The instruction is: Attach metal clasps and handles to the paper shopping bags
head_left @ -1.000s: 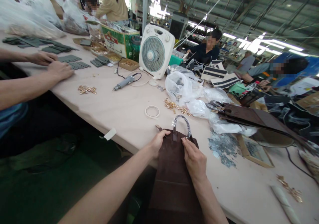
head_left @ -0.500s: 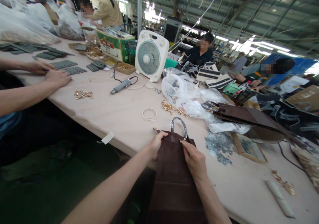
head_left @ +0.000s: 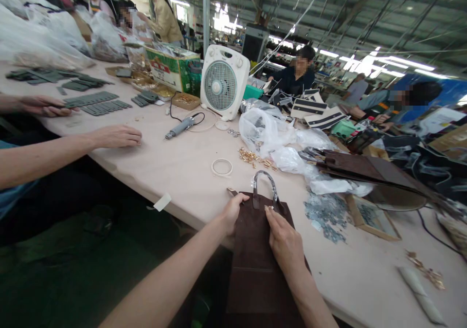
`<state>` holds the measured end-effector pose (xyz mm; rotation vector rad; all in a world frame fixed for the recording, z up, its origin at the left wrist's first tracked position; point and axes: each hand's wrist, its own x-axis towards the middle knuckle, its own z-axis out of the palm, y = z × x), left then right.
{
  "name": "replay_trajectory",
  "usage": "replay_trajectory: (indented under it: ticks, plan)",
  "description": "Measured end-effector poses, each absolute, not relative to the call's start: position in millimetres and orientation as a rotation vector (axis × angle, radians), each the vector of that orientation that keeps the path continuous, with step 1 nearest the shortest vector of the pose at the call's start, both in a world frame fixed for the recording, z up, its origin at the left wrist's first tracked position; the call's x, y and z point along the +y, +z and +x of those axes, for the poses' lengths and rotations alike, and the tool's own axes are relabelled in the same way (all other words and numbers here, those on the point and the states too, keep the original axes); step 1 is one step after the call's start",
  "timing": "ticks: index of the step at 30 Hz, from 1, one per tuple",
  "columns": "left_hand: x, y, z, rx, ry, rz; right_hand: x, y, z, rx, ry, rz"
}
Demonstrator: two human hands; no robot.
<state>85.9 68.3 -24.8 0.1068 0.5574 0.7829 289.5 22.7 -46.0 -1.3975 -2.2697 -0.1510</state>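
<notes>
A dark brown handbag (head_left: pixel 255 255) rests against the table's front edge, its wrapped carrying handle (head_left: pixel 269 176) standing up at the top. My left hand (head_left: pixel 233 214) is closed on the bag's upper left edge, thumb on the front panel. Between the fingertips of my right hand (head_left: pixel 286 238) is a small gold-coloured metal fitting (head_left: pixel 268 208), held against the bag's front just below the handle. The fingers cover most of the fitting, so its exact kind is hidden. A short strap end (head_left: pixel 232 191) sticks out at the bag's upper left.
Beyond the bag lie a tape ring (head_left: pixel 221 168), gold-coloured fittings (head_left: pixel 251 156), an electric screwdriver (head_left: pixel 180 128) and a white box fan (head_left: pixel 224 82). Grey metal pieces (head_left: pixel 326 213) and brown bags (head_left: pixel 365 170) are on the right. A co-worker's hand (head_left: pixel 116 136) reaches over the table at left.
My right hand has shifted slightly, with the gold-coloured fitting now flatter against the bag front. The co-worker's near hand has moved right, over the pile of gold pieces. The view has shifted a little.
</notes>
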Motion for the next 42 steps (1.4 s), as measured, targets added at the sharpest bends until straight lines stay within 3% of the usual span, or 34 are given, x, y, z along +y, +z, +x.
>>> replay_trajectory:
  ticks: [11, 23, 35, 42]
  plan:
    - [53.5, -22.1, 92.3, 0.748, 0.977, 0.445, 7.4, -45.3, 280.1, -1.878, 0.067, -1.421]
    - [53.4, -22.4, 93.2, 0.745, 0.959, 0.458, 25.4, -33.9, 272.2, -1.366, 0.625, -1.382]
    - [53.3, -20.9, 90.0, 0.701, 0.912, 0.416, 26.0, -37.1, 260.0, -1.289, 0.445, -1.38]
    - [54.6, -22.2, 87.8, 0.69, 0.88, 0.385, 29.2, -37.6, 260.6, -1.267, 0.58, -1.386]
